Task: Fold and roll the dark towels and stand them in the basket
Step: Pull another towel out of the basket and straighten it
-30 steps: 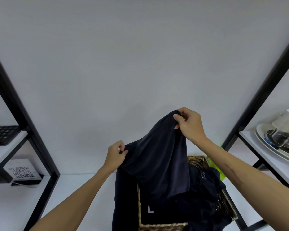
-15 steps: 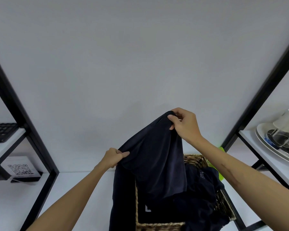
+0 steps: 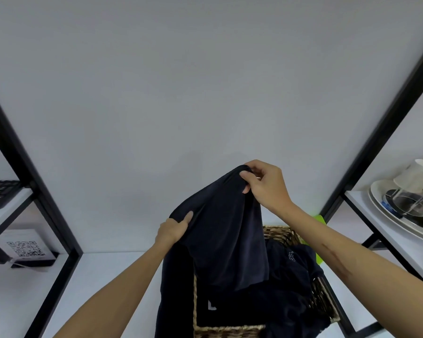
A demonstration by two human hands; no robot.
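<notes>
**Dark towel up over the basket**

We pinch the dark towel (image 3: 226, 240) at both ends: our right hand (image 3: 266, 185) grips its top corner, held high, and our left hand (image 3: 172, 230) clutches the lower edge, down and to the left. The cloth hangs between our hands, draping over the woven basket (image 3: 279, 234) below them, where more dark towels (image 3: 291, 289) lie heaped.

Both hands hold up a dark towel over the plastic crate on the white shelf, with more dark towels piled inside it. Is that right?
Not quite: the head view shows a woven wicker basket, not a plastic crate. The left hand and right hand do hold the dark towel over it, with more dark towels inside.
</notes>
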